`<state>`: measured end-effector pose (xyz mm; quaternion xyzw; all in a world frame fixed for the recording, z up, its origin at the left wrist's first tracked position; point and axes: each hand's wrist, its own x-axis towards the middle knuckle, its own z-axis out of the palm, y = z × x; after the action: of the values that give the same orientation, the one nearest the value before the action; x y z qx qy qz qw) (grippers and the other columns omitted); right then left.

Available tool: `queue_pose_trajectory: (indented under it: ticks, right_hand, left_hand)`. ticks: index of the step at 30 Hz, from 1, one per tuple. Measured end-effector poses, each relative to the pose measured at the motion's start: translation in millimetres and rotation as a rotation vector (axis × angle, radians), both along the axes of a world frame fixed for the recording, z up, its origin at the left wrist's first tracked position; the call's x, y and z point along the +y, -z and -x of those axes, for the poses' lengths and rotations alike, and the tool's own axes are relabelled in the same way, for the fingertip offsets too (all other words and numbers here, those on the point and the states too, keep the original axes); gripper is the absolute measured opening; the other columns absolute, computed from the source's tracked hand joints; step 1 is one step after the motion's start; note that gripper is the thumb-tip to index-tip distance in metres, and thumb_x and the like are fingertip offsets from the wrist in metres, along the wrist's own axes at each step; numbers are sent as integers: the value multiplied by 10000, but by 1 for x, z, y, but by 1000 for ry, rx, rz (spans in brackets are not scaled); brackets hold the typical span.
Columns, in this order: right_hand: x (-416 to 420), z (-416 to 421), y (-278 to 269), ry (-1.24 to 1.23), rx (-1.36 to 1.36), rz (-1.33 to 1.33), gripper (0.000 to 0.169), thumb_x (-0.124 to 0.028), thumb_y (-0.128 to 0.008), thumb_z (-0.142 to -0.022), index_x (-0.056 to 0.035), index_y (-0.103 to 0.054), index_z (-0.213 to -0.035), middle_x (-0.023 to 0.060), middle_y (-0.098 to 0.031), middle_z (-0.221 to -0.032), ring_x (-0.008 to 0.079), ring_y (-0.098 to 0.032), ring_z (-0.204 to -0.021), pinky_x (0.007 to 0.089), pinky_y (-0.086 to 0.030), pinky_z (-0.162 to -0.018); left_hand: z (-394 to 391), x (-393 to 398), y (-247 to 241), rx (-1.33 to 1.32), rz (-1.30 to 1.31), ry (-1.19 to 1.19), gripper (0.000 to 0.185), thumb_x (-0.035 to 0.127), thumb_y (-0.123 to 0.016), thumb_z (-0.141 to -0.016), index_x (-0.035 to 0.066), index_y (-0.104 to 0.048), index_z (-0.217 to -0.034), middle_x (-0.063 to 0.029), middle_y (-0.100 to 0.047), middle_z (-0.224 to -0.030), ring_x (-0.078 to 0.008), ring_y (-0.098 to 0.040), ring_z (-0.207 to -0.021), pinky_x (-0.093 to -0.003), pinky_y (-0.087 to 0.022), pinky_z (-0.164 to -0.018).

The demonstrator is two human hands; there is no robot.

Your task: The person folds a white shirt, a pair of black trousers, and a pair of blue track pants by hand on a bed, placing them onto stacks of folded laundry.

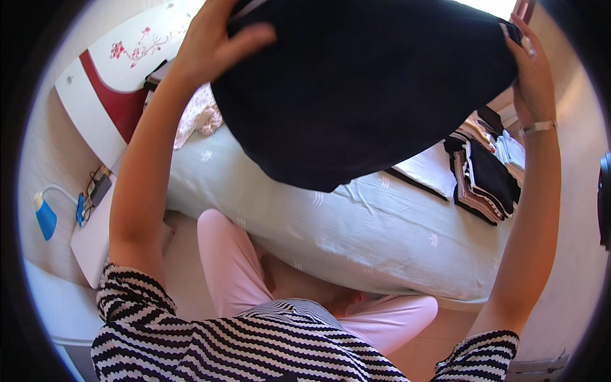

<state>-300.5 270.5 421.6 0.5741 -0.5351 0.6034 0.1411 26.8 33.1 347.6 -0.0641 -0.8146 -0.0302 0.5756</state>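
A large dark garment (353,95) is held up and spread between my hands, above the bed. My left hand (224,47) is at its upper left edge, with the thumb stretched over the cloth; the other fingers are partly cut off by the top rim, so their hold cannot be made out. My right hand (532,71), with a bracelet at the wrist, grips the garment's right edge between thumb and fingers. The garment's lower edge hangs loose over the pale green bedsheet (305,215) and hides the middle of the bed.
Folded clothes (491,176) lie in stacks at the bed's right, beside a folded white garment (427,169). Crumpled floral cloth (200,117) lies near the headboard (110,95). At left, a blue lamp (46,219) stands by a white table (93,243) with a power strip and cables.
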Motion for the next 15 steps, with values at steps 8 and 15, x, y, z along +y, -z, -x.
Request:
queue_pose_trajectory:
  ticks: [8,15]
  right_hand:
    - [-21,-37,-27,211,107,-87,379,-135,-581,-911,-84,-522,-1282,95,-587,-1159,154,-554,-1048,244,-424,-884]
    - [-10,30,-64,272,277,-131,378,-212,-556,-937,-137,-539,-1307,92,-621,-1172,143,-574,-1103,223,-388,-976]
  left_hand:
    - [13,-30,-41,8,-611,-46,190,166,-555,-871,-7,-631,-888,-22,-604,-743,-118,-555,-667,-263,-448,-629]
    - [40,-57,-89,-202,-306,-382,246,181,-568,-842,-1,-661,-978,-138,-688,-835,-190,-645,-726,-329,-490,-681]
